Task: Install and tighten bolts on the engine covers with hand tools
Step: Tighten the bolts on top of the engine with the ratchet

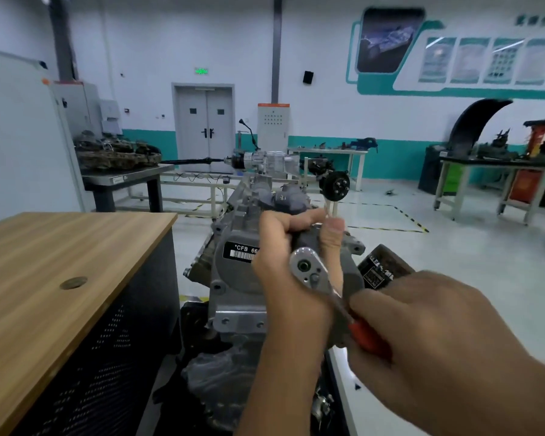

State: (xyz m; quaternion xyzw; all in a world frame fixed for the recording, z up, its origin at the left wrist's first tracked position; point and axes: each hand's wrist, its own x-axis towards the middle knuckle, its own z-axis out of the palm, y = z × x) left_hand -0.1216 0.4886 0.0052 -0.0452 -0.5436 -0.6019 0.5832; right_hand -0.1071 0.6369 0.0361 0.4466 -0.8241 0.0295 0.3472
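Note:
A grey engine [233, 278] with a black "CFB" label stands on a stand in front of me. A ratchet wrench [307, 267] with a shiny round head and a red-and-black handle sits over the engine's upper cover. My left hand [283, 247] curls around the ratchet head from the far side, thumb up beside it. My right hand [438, 335] grips the red handle at the lower right. The bolt and socket under the ratchet head are hidden.
A wooden-topped desk [60, 262] with a dark perforated front stands close on the left. A black labelled part [381, 265] sits just right of the engine. Workbenches [497, 171] with parts, a drivetrain rig [265, 162] and a grey double door [205, 119] lie farther back.

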